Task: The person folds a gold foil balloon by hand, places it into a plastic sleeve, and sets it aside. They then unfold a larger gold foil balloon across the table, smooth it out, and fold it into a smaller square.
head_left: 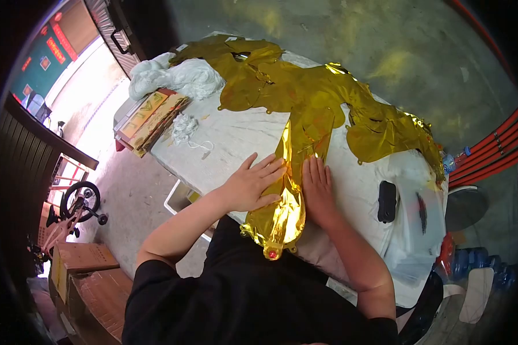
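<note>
1. Hands rest flat on a gold foil balloon (286,198) in the head view; it runs toward the near edge of the white-covered table (236,138), and its lower tip hangs over that edge
2. Open and palm down, the left hand (253,184) has its fingers spread, pressing the foil's left side
3. Also open, the right hand (318,190) lies flat with fingers together, touching the foil's right edge
4. Crumpled gold foil (305,86) spreads across the far table; a white string bundle (178,77) and a stack of packets (152,118) lie far left, a black object (387,201) to the right
</note>
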`<state>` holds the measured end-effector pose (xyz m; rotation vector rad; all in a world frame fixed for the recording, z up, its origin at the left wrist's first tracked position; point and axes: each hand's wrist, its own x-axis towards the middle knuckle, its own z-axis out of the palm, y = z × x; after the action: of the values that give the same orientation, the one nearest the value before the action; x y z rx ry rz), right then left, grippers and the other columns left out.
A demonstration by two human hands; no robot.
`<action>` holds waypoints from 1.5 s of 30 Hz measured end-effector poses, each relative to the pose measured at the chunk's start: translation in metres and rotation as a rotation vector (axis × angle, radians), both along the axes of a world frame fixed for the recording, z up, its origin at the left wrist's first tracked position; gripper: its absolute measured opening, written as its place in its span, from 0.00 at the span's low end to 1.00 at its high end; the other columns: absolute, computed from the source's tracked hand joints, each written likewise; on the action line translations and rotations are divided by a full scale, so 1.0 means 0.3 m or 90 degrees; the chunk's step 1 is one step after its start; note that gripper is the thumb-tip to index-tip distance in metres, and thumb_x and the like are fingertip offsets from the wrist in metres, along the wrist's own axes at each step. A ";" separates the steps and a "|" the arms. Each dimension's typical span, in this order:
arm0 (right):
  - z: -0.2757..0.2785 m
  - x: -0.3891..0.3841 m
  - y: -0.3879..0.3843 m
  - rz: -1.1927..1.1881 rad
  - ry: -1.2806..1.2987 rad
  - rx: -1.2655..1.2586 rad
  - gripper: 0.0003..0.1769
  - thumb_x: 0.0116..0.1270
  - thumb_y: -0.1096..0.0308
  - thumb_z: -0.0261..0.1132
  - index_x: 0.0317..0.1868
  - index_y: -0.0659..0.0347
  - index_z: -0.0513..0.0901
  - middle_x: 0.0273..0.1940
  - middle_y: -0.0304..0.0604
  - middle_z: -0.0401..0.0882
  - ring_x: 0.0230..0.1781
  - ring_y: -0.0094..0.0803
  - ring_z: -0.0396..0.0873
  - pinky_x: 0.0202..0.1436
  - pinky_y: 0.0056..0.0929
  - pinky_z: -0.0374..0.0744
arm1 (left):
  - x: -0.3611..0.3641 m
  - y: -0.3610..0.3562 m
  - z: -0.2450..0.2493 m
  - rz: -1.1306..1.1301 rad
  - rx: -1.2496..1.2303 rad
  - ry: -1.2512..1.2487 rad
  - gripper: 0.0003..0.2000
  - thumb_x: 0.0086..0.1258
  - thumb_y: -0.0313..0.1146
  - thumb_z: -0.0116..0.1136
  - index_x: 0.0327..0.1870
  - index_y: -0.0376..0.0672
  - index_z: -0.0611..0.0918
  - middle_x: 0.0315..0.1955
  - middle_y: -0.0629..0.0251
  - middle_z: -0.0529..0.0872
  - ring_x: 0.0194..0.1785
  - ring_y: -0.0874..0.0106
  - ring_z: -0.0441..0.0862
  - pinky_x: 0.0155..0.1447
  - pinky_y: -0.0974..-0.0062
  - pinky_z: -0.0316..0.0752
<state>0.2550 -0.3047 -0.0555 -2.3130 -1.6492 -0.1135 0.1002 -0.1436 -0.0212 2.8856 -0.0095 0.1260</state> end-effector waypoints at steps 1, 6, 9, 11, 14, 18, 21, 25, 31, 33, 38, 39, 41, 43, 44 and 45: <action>-0.006 0.004 0.000 0.002 0.000 -0.001 0.30 0.66 0.70 0.47 0.68 0.72 0.55 0.71 0.61 0.50 0.73 0.51 0.47 0.74 0.50 0.46 | -0.001 0.000 -0.004 0.002 0.009 -0.012 0.33 0.68 0.52 0.49 0.70 0.43 0.60 0.71 0.59 0.58 0.75 0.62 0.50 0.75 0.53 0.42; -0.005 0.013 0.000 0.002 -0.004 -0.027 0.33 0.65 0.68 0.51 0.68 0.72 0.54 0.71 0.60 0.50 0.73 0.51 0.47 0.74 0.50 0.45 | -0.002 0.007 -0.007 -0.005 0.003 -0.008 0.35 0.67 0.54 0.50 0.70 0.44 0.60 0.71 0.59 0.57 0.75 0.61 0.50 0.75 0.53 0.42; -0.009 0.021 -0.010 0.030 0.063 0.036 0.32 0.67 0.65 0.52 0.69 0.69 0.55 0.71 0.59 0.50 0.74 0.51 0.47 0.74 0.51 0.43 | -0.002 0.008 -0.009 -0.007 0.001 -0.008 0.36 0.66 0.55 0.51 0.71 0.45 0.60 0.71 0.59 0.57 0.75 0.61 0.50 0.74 0.52 0.42; -0.023 0.044 -0.010 0.025 0.132 0.045 0.33 0.68 0.62 0.52 0.69 0.66 0.55 0.71 0.58 0.51 0.74 0.50 0.47 0.74 0.52 0.42 | -0.001 0.008 -0.009 -0.005 -0.003 -0.010 0.36 0.65 0.56 0.51 0.71 0.47 0.60 0.71 0.59 0.57 0.75 0.61 0.50 0.74 0.52 0.42; 0.017 0.053 -0.005 0.004 0.282 0.081 0.32 0.69 0.58 0.52 0.69 0.63 0.56 0.71 0.56 0.52 0.74 0.50 0.48 0.74 0.53 0.40 | 0.001 0.008 -0.010 -0.009 0.009 0.005 0.36 0.65 0.56 0.50 0.71 0.50 0.60 0.71 0.60 0.57 0.75 0.61 0.49 0.74 0.51 0.42; 0.121 0.016 -0.005 0.120 0.146 0.097 0.32 0.69 0.56 0.52 0.69 0.62 0.59 0.71 0.53 0.52 0.74 0.48 0.48 0.74 0.54 0.38 | 0.004 0.008 -0.013 -0.004 0.016 0.007 0.36 0.65 0.58 0.50 0.71 0.50 0.60 0.71 0.60 0.57 0.75 0.61 0.49 0.74 0.51 0.42; 0.094 0.006 -0.007 0.189 0.065 0.010 0.33 0.69 0.55 0.51 0.69 0.63 0.59 0.72 0.52 0.51 0.74 0.47 0.46 0.74 0.53 0.37 | 0.000 -0.001 -0.011 0.000 0.009 0.006 0.35 0.67 0.56 0.48 0.72 0.50 0.58 0.71 0.59 0.56 0.75 0.61 0.49 0.75 0.52 0.41; 0.076 0.013 -0.011 0.186 0.054 -0.091 0.35 0.69 0.58 0.50 0.70 0.68 0.53 0.73 0.53 0.47 0.75 0.45 0.43 0.76 0.47 0.38 | -0.015 0.029 0.013 0.005 -0.247 -0.039 0.26 0.71 0.43 0.49 0.68 0.46 0.64 0.68 0.56 0.62 0.73 0.58 0.53 0.74 0.53 0.46; 0.076 0.016 -0.021 0.217 0.045 -0.072 0.35 0.70 0.57 0.50 0.71 0.68 0.52 0.72 0.55 0.48 0.75 0.45 0.44 0.76 0.43 0.43 | -0.147 0.037 0.035 -0.046 -0.296 -0.062 0.18 0.59 0.25 0.57 0.53 0.38 0.77 0.58 0.56 0.75 0.67 0.54 0.64 0.69 0.56 0.59; 0.082 0.003 -0.039 0.233 0.045 -0.065 0.35 0.70 0.57 0.51 0.71 0.68 0.52 0.72 0.56 0.48 0.75 0.46 0.45 0.76 0.43 0.44 | -0.198 -0.001 0.058 -0.056 -0.275 -0.069 0.20 0.56 0.25 0.57 0.53 0.39 0.77 0.57 0.57 0.75 0.67 0.56 0.65 0.69 0.56 0.59; 0.098 -0.048 -0.088 0.260 0.052 -0.061 0.36 0.69 0.58 0.52 0.70 0.68 0.53 0.72 0.57 0.49 0.74 0.48 0.47 0.75 0.44 0.47 | -0.244 -0.091 0.062 -0.009 -0.197 -0.109 0.25 0.51 0.28 0.61 0.55 0.44 0.75 0.54 0.61 0.75 0.63 0.62 0.69 0.69 0.55 0.59; 0.100 -0.060 -0.096 0.265 0.056 -0.061 0.36 0.69 0.58 0.53 0.70 0.68 0.53 0.72 0.57 0.49 0.74 0.48 0.47 0.75 0.44 0.47 | -0.243 -0.094 0.055 -0.010 -0.197 -0.108 0.25 0.51 0.28 0.61 0.55 0.44 0.75 0.54 0.61 0.75 0.63 0.62 0.69 0.69 0.55 0.59; 0.099 -0.077 -0.107 0.266 0.059 -0.061 0.36 0.68 0.58 0.53 0.70 0.68 0.53 0.72 0.57 0.50 0.74 0.48 0.47 0.75 0.44 0.47 | -0.236 -0.097 0.047 -0.038 -0.222 -0.150 0.23 0.51 0.27 0.61 0.52 0.43 0.75 0.53 0.60 0.75 0.61 0.60 0.70 0.67 0.57 0.62; 0.095 -0.085 -0.116 0.261 0.069 -0.046 0.36 0.68 0.58 0.53 0.70 0.68 0.53 0.71 0.57 0.50 0.74 0.48 0.47 0.75 0.44 0.47 | -0.218 -0.096 0.043 -0.048 -0.247 -0.184 0.22 0.51 0.27 0.61 0.51 0.42 0.76 0.52 0.60 0.76 0.59 0.60 0.71 0.65 0.59 0.64; 0.093 -0.085 -0.119 0.259 0.067 -0.045 0.36 0.68 0.58 0.53 0.70 0.68 0.53 0.71 0.57 0.50 0.74 0.48 0.47 0.75 0.44 0.47 | -0.208 -0.094 0.042 -0.053 -0.271 -0.219 0.21 0.51 0.26 0.61 0.50 0.42 0.76 0.51 0.60 0.76 0.58 0.59 0.72 0.64 0.60 0.66; 0.090 -0.087 -0.121 0.257 0.069 -0.045 0.36 0.68 0.57 0.53 0.70 0.69 0.53 0.71 0.56 0.50 0.74 0.48 0.47 0.75 0.44 0.47 | -0.194 -0.088 0.038 -0.055 -0.271 -0.219 0.21 0.51 0.26 0.61 0.50 0.42 0.76 0.51 0.60 0.76 0.58 0.59 0.72 0.64 0.60 0.66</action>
<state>0.2290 -0.3410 -0.0284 -1.9440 -2.0494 0.1560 0.0419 -0.1701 -0.0098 2.4034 -0.1509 0.5375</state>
